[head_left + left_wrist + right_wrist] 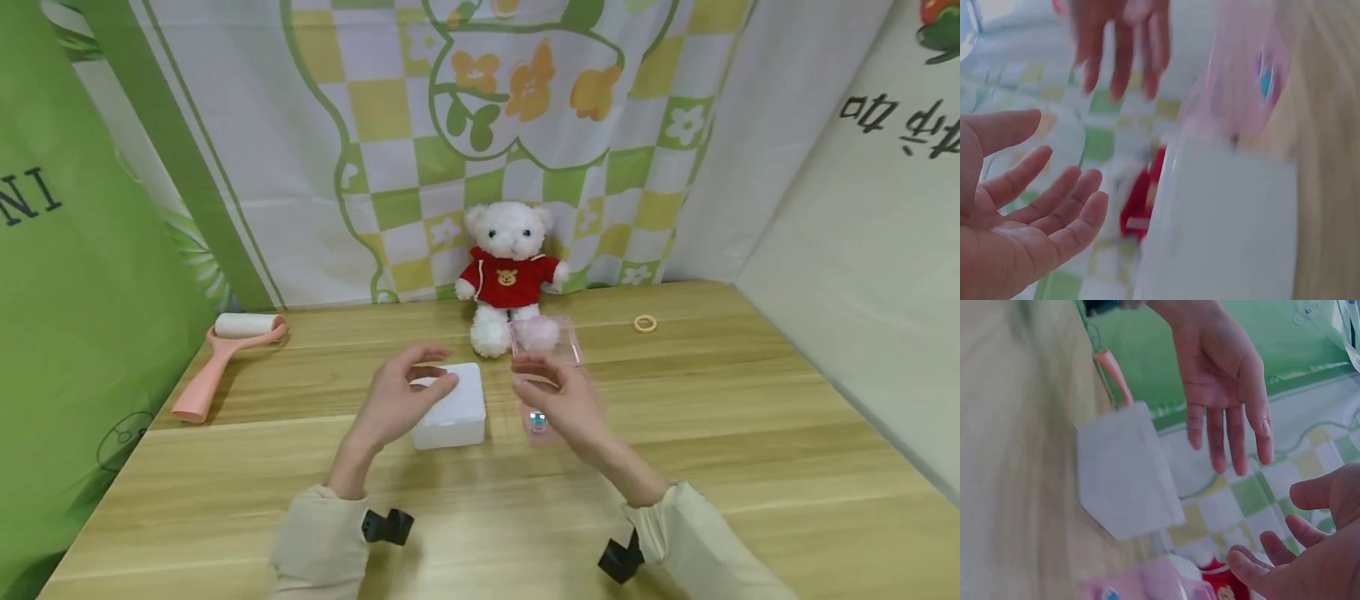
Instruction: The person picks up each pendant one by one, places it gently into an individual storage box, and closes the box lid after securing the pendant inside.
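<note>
Both hands hover over the table with nothing in them, fingers spread and gently bent. The left hand is above the left side of a white lidded box, overlapping it in the head view. To its right, the right hand hangs over an open pink see-through case, hiding part of it. The case's clear lid stands up at the back, and a small shiny blue item lies inside. In the left wrist view, the white box is apart from the left palm.
A white teddy bear in a red hoodie sits behind the case against the patterned curtain. A pink lint roller lies at the table's left edge, and a small yellowish ring lies at the back right. Cloth walls enclose the wooden table.
</note>
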### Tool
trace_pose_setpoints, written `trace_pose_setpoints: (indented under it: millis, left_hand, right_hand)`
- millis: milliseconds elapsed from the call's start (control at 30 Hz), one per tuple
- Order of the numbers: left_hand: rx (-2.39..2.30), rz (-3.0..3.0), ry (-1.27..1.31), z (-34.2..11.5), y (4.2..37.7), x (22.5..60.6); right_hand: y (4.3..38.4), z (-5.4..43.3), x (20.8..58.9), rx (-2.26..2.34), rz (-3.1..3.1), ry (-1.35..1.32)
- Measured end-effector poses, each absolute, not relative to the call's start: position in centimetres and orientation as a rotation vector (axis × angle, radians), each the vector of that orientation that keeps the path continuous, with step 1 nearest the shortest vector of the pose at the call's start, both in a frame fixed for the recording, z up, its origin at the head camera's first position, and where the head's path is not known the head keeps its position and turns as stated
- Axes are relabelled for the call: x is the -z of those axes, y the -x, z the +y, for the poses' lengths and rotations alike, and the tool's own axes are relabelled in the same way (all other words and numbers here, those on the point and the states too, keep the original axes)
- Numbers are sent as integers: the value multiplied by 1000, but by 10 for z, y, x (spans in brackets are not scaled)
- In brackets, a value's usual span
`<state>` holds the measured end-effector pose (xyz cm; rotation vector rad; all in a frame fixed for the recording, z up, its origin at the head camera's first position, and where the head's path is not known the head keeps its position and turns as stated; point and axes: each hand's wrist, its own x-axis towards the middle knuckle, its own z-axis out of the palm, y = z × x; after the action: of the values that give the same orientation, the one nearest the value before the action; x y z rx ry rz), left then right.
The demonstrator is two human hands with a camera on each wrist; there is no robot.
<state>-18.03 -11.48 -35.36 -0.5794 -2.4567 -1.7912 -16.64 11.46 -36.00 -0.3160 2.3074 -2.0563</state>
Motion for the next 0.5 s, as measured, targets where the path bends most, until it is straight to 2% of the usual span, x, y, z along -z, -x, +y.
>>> trace_pose_setpoints:
  millis: [233,500]
  left_hand:
    - [1720,-2585,722,-30,179,363]
    - [1550,-2830,433,5,180,390]
  right_hand:
    - [181,149,344,2076,2360,267]
    - [194,171,349,1980,2407,196]
